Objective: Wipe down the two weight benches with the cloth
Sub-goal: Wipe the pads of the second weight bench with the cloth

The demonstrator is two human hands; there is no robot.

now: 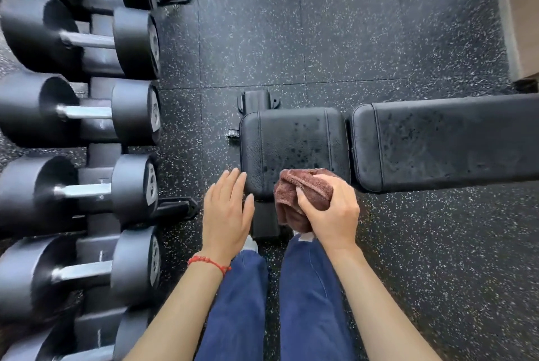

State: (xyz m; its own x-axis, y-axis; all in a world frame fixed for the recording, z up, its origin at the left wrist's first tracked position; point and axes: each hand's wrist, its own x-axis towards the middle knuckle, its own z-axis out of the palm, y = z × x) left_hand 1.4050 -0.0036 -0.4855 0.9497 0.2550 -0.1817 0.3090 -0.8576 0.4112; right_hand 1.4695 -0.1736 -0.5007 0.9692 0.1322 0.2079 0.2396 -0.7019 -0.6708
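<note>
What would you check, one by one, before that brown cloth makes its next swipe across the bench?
1. Cloth in hand: ok. The right hand grips the bunched brown cloth.
2. Cloth at the pad: ok. It sits at the near edge of the seat pad.
3. Wet marks left to wipe: ok. Dark droplets dot the seat pad and the long back pad.
4. Left hand out of the way: ok. It is flat, fingertips by the pad's near left corner, holding nothing.
5. Room to the side: ok. The dumbbell rack stands apart from the bench.
6. Second bench: cannot tell. Only one is in view.
</note>
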